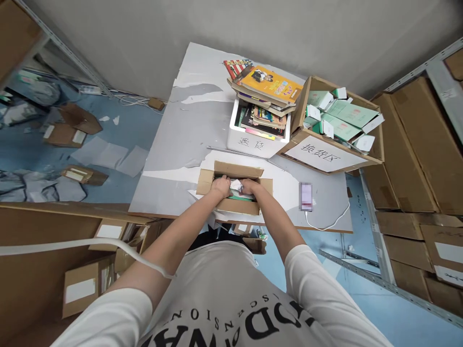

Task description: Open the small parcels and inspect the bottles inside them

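A small cardboard box stands with its flaps spread at the front edge of the table. Both hands reach down into it. My left hand is at the box's left side, fingers curled; what they hold, if anything, is hidden. On the other side, my right hand is closed at a crumpled piece of white paper, its fingertips partly hidden. The paper lies between the two hands. Below it, a green and white item shows inside the box. White sheets lie partly under the box.
Behind the box, a white bin holds stacked books. Beside it, a large carton is filled with pale green boxes. A phone on a white cable lies at right. Shelves of cartons flank the table.
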Tool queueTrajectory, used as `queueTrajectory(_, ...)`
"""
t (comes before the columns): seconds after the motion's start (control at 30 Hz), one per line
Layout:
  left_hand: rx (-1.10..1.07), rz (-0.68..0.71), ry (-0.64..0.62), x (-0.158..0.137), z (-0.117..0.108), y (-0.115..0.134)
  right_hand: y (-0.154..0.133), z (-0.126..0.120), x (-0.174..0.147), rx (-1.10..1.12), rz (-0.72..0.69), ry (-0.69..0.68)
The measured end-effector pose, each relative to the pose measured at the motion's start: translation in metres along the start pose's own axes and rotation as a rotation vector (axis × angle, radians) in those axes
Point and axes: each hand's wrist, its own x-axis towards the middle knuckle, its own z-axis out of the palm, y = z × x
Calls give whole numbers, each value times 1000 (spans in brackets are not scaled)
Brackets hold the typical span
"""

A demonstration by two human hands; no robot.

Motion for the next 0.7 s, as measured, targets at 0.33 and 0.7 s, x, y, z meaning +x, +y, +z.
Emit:
queueTrajectory(0.33, -38, 104, 92, 15, 7, -10, -5, -1, -21, 20, -56, 123)
queueTrajectory(0.7, -1469, 215, 248, -44, -17, 20, -59, 2, -35, 1073, 14, 431)
